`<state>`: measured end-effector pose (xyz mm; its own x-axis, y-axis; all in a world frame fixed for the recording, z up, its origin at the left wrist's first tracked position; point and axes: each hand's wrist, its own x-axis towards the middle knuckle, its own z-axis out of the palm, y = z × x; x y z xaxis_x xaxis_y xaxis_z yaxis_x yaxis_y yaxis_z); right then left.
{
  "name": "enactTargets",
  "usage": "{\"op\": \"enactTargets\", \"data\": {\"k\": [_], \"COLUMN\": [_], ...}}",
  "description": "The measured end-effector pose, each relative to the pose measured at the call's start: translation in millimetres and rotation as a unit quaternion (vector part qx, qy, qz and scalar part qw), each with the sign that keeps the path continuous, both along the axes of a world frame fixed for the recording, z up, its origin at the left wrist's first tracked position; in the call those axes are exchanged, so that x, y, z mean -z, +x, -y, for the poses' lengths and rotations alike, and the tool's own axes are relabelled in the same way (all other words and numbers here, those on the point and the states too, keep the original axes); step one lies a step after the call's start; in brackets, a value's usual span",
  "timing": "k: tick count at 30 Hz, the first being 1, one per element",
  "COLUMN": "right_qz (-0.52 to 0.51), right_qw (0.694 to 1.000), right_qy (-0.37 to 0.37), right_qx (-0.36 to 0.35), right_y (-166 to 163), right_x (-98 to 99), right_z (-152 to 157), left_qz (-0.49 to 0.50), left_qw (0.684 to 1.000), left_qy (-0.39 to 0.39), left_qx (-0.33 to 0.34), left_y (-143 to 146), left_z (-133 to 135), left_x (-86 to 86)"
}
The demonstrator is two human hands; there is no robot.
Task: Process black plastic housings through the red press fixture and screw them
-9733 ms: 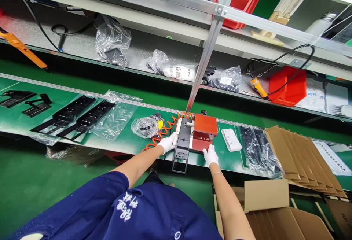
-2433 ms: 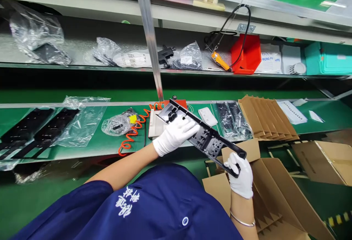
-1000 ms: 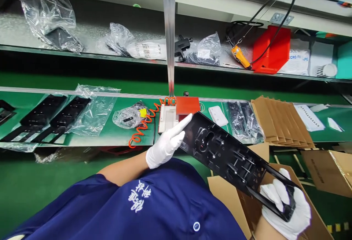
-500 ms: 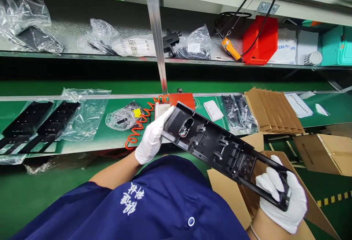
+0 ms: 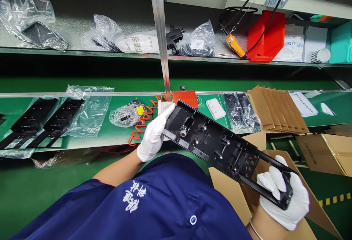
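Note:
A long black plastic housing is held up in front of my body, its ribbed inner side with posts and an oval hole facing me. My left hand, in a white glove, grips its upper left end. My right hand, also gloved, is wrapped round the frame at the lower right end, with fingers passing through the rectangular opening. The housing slants down from left to right. Beneath its right end is an open cardboard box, partly covered by the housing and my right hand.
Two black panels lie on plastic at the left of the green bench. A coiled orange hose hangs at the bench edge. Bagged black parts and cardboard dividers lie to the right. An orange electric screwdriver hangs by the shelf.
The view has shifted slightly, so the bench and shelf sit a little further right in the picture. Both hands keep their hold on the housing, which is tilted nearly as before.

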<state>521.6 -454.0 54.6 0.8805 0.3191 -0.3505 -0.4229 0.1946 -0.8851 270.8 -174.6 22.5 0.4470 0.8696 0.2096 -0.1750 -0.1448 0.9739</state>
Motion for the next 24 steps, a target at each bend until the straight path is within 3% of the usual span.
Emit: {"op": "enactTargets", "data": {"k": [5, 11, 15, 24], "right_qz": [0.001, 0.007, 0.01, 0.015], "right_qw": [1.0, 1.0, 1.0, 0.999], "right_qy": [0.018, -0.001, -0.004, -0.02], "right_qx": [0.008, -0.005, -0.021, 0.027], "right_y": [-0.6, -4.2, -5.8, -4.6], "right_x": [2.2, -3.7, -7.1, -1.7], "right_z": [2.6, 3.7, 3.4, -3.3], "left_qz": [-0.027, -0.036, -0.032, 0.024], "left_qw": [0.999, 0.998, 0.999, 0.996], "left_qy": [0.012, 0.022, 0.002, -0.06], "left_qx": [-0.036, -0.048, -0.044, -0.064], "left_y": [-6.7, -8.8, -11.2, -12.4], "left_z": [2.9, 2.6, 2.1, 7.8], "left_x": [8.5, 5.4, 6.9, 2.5]}}
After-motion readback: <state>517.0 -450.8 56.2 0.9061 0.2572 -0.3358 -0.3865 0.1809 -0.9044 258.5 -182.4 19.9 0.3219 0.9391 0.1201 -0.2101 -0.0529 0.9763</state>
